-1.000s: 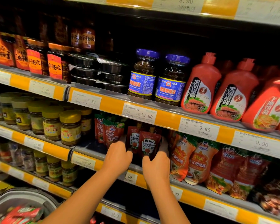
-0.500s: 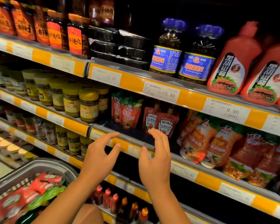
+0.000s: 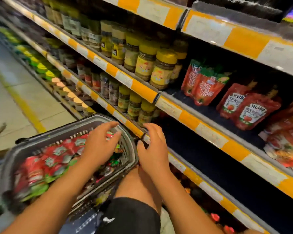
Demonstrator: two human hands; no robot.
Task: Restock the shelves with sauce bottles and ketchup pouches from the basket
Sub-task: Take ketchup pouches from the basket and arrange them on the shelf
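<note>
Left hand (image 3: 101,146) over the basket (image 3: 24,149), fingers loosely spread and slightly curled above the red pouches (image 3: 46,164) heaped inside, holding nothing. Right hand (image 3: 153,149) just beside the basket's right rim, above a bare knee (image 3: 135,181), fingers apart and relaxed, empty. Two Heinz pouches (image 3: 249,110) upright on the shelf (image 3: 189,115) up right, beside yellow-lidded jars (image 3: 161,68).

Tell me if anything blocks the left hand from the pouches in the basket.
Nothing visible does. The left hand hovers open right over the red pouches in the basket, which has no lid.
</note>
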